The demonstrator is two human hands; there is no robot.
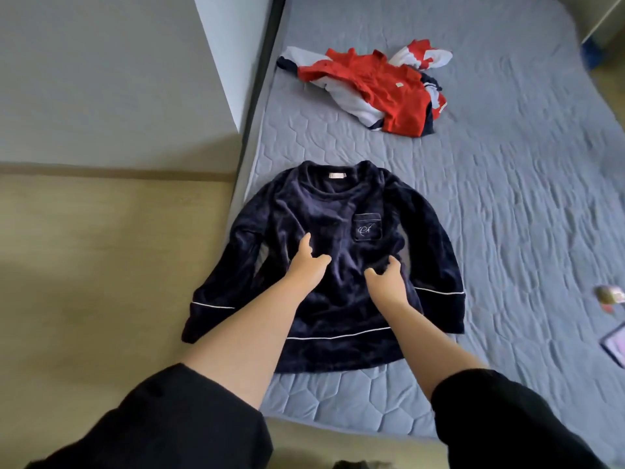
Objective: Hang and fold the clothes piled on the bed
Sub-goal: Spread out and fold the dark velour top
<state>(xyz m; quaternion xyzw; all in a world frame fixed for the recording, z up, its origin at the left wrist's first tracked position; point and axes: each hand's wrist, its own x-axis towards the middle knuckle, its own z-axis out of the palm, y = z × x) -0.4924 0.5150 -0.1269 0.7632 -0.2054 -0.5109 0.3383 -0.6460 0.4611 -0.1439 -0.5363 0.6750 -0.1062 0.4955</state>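
A tan floor [101, 252] and a grey wall [101, 79] fill the left side. One bed [507, 198] with a grey quilted cover takes up the rest.

One navy top [338, 204] lies flat, front up, on the bed's near left part. Its long axis runs 12 to 6 o'clock, with the collar at 12 and the hem at 6. Its two sleeves slant out towards 7 and 5 o'clock. The left cuff [203, 319] reaches past the bed's edge. There are three white piping lines, one on each cuff and one above the hem. One chest pocket [367, 226] sits at about 1 o'clock from the hands.

Two bare forearms come up from 6 o'clock out of black sleeves, and both hands are over the top's middle. The left hand [309, 265] rests on the cloth with the thumb pointing to 12, apart from the loosely bent fingers, which aim to 3. The top spreads all round it.

The right hand [385, 282] is just beside it at 3 o'clock, not touching it. Its fingers and thumb are hooked towards each other over a dark fold. I cannot tell whether they pinch it.

One pile [372, 86] of red, white and navy clothes lies well apart at 12 o'clock.

At the right edge, at 3 o'clock, are two things: a small blurred item [610, 296] and the corner of a flat dark slab [615, 343].
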